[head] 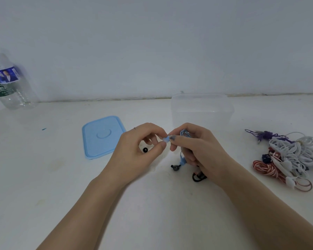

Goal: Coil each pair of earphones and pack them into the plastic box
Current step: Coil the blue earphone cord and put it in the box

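— White surface (61, 177), pale wall behind. What do we list?
— Blue earphones (184, 134): coil held in our right hand (197, 150), near the plastic box (202, 109); left hand (143, 145) fingers (162, 145) pinch the loose end.
— Handling?
— We judge the cord light, limp, springy; hold the coil itself, not the buds.
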The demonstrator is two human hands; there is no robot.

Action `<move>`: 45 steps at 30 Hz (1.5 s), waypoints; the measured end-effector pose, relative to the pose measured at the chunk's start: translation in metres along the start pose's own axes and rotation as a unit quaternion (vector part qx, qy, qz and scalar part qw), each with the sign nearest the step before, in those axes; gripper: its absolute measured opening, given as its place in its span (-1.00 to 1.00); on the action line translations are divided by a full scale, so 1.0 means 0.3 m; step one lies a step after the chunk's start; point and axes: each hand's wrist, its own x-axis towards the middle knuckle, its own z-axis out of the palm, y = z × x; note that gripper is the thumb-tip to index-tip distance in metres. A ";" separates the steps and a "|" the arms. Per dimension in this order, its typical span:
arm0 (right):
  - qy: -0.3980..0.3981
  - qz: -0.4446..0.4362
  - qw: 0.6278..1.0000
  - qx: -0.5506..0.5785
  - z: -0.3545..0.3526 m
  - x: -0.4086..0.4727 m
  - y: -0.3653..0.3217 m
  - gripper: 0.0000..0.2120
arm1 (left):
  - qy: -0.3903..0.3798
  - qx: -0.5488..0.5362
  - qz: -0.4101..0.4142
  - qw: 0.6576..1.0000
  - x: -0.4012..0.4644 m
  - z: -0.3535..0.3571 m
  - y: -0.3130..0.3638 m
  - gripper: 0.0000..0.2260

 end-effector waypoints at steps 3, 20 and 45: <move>-0.008 0.003 1.000 0.003 -0.003 -0.002 -0.002 -0.95 | -0.003 -0.064 -0.029 0.998 0.000 0.002 -0.001 -0.90; -0.019 0.007 0.999 0.028 -0.006 -0.004 -0.007 -0.93 | -0.024 -0.219 -0.108 0.970 0.014 0.010 0.002 -0.94; -0.024 0.009 0.998 0.060 0.003 -0.010 -0.016 -0.94 | -0.038 -0.309 -0.170 0.935 0.032 0.009 -0.017 -0.92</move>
